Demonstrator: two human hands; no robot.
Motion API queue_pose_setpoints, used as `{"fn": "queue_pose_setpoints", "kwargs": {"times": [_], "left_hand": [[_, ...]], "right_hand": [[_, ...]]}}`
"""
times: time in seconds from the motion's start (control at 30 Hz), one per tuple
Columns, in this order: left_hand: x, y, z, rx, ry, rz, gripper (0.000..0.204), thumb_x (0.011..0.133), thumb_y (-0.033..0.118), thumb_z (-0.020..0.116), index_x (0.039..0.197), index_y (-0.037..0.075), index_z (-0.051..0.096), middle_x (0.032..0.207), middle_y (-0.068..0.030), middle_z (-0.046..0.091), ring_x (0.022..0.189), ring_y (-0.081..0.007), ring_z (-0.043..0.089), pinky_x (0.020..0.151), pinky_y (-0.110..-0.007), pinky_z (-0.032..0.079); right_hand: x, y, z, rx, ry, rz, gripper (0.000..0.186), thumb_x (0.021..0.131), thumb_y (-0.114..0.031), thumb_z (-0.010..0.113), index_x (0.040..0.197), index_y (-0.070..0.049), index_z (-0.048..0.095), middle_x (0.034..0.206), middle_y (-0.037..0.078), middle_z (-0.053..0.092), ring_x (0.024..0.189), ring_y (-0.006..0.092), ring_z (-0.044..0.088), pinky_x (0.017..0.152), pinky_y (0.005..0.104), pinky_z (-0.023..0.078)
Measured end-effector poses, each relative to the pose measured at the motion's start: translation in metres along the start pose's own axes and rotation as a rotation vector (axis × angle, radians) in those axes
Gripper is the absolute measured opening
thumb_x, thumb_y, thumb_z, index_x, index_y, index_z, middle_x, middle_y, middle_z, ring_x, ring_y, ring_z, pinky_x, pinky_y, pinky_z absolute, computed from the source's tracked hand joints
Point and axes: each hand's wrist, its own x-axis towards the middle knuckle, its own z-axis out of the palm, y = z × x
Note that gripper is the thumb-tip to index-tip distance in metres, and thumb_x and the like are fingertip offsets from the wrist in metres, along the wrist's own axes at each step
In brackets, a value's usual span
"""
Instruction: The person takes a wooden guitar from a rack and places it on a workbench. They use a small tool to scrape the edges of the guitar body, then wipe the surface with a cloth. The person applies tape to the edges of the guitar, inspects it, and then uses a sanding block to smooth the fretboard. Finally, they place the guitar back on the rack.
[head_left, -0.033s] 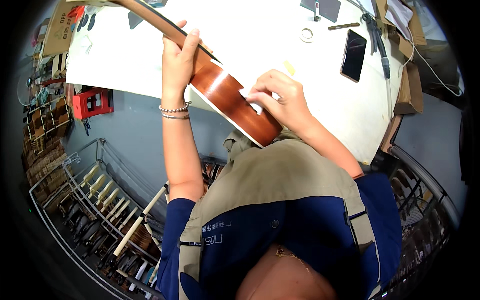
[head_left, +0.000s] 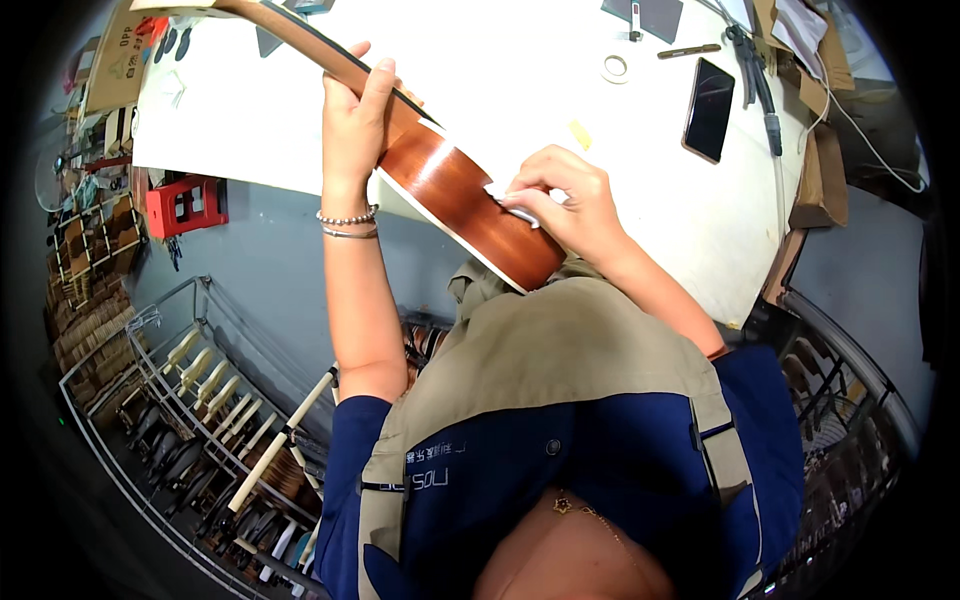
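Observation:
A ukulele (head_left: 462,205) with a glossy reddish-brown body and pale edging lies tilted on its side against my apron. Its neck (head_left: 320,55) runs up to the far left. My left hand (head_left: 355,120) is closed round the neck where it meets the body, thumb on the near side. My right hand (head_left: 570,195) pinches a folded white cloth or tissue (head_left: 522,212) and presses it on the side of the body near the waist. The fingertips are partly hidden behind the cloth. The instrument's far face is out of sight.
On the white table (head_left: 250,130) lie a phone (head_left: 708,110), a tape roll (head_left: 615,68), a thin brown tool (head_left: 688,51) and a black cable (head_left: 765,100). A red stool (head_left: 187,206) stands at left. Racks of instrument parts (head_left: 210,390) flank me.
My right hand has shifted very slightly right along the body with the white cloth, more of which shows below the fingers. The left hand and the ukulele have barely moved.

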Motion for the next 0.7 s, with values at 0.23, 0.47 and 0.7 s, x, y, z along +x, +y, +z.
{"fn": "queue_pose_setpoints", "kwargs": {"times": [0.23,0.47,0.7], "left_hand": [[-0.002,-0.001,-0.001,-0.04,0.029,-0.01,0.049,0.087,0.021,0.056,0.121,-0.006,0.033,0.083,-0.0102,0.057,0.072,-0.0151,0.059,0.068,-0.025,0.049],[0.0,-0.006,-0.005,-0.026,0.041,0.019,0.048,0.087,0.02,0.056,0.121,-0.005,0.033,0.081,-0.01,0.057,0.072,-0.0157,0.059,0.067,-0.025,0.049],[-0.004,0.001,-0.003,-0.124,0.014,-0.045,0.05,0.09,0.03,0.051,0.121,-0.006,0.034,0.077,-0.009,0.055,0.069,-0.0181,0.059,0.068,-0.031,0.05]], "right_hand": [[0.027,-0.006,0.01,-0.079,-0.003,-0.209,0.008,0.072,-0.007,0.068,0.077,-0.005,0.063,0.076,0.005,0.056,0.063,0.017,0.055,0.056,0.0279,0.044],[0.058,-0.022,0.026,-0.22,-0.069,-0.206,0.01,0.072,-0.011,0.068,0.077,-0.006,0.061,0.074,0.006,0.053,0.065,0.023,0.056,0.059,0.0329,0.046],[0.034,-0.008,0.0,-0.126,-0.083,-0.089,0.005,0.076,-0.006,0.064,0.077,-0.003,0.06,0.076,0.006,0.056,0.067,0.018,0.057,0.06,0.0281,0.046]]}}
